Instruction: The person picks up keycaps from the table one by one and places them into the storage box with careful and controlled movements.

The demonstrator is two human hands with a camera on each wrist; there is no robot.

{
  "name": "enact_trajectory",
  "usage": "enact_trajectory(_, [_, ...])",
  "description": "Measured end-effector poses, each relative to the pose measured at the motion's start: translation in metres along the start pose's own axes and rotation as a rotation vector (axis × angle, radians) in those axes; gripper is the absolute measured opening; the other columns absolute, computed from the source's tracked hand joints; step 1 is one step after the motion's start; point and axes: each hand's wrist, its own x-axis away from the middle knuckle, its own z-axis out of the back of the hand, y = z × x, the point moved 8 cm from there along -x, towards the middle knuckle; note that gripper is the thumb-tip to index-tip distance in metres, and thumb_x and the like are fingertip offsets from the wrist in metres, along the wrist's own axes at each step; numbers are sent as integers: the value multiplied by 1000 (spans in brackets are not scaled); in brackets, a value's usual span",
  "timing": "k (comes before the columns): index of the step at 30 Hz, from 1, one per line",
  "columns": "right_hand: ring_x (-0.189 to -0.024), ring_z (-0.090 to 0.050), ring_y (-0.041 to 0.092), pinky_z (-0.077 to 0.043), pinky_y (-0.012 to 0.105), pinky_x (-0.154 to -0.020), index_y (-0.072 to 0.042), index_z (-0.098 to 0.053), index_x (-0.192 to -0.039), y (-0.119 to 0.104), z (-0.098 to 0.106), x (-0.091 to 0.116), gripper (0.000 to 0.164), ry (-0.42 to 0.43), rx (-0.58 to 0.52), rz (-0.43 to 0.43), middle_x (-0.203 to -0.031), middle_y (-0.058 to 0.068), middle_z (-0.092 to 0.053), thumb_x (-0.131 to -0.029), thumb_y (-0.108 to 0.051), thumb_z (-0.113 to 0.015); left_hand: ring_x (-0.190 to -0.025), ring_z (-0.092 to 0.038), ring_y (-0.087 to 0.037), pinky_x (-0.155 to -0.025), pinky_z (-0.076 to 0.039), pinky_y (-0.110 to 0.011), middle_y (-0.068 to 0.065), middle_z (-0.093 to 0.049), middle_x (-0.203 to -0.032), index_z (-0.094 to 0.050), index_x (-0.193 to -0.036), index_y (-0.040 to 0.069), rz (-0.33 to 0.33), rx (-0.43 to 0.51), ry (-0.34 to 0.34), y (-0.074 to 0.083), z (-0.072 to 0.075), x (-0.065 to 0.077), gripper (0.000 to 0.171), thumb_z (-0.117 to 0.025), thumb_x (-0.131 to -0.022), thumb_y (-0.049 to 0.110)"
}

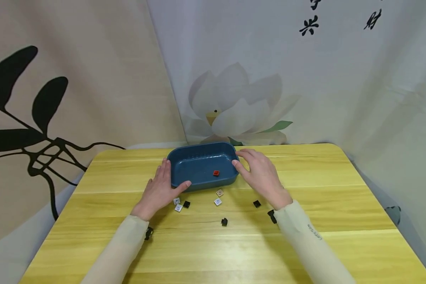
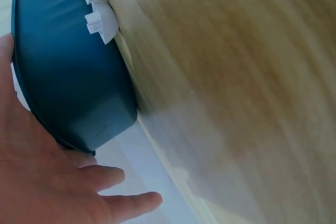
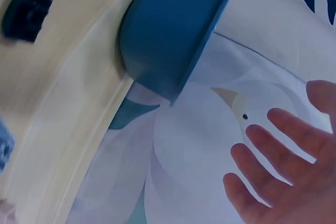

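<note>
A dark blue rectangular tray (image 1: 206, 163) sits near the table's far edge, with a small red keycap-like piece (image 1: 216, 173) inside. My left hand (image 1: 159, 189) touches its left end, fingers fairly straight along the outer wall, thumb at the front rim. In the left wrist view, fingers of the left hand (image 2: 58, 182) extend past the tray's end. Beside the right end is my right hand (image 1: 260, 171), fingers spread and loosely bent; the right wrist view shows this hand (image 3: 289, 161) apart from the tray (image 3: 168, 35) and holding nothing.
Before the tray lie white pieces (image 1: 178, 208), a beige piece (image 1: 219, 193) and black pieces (image 1: 257, 204), all small and squarish. Another black piece (image 1: 224, 222) is closer to me. A printed curtain (image 1: 255, 98) hangs behind the wooden table (image 1: 198, 252).
</note>
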Motion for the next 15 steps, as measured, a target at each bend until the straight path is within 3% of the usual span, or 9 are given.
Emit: enact_trajectory(15, [-137, -51, 40, -41, 58, -110, -4, -62, -141, 36, 18, 21, 51, -15, -14, -38, -150, 18, -54, -108, -42, -55, -156, -7, -46, -114, -19, -76, -20, 5, -172, 1, -164, -3, 9, -25, -13, -1, -2, -1, 124, -41, -90, 86])
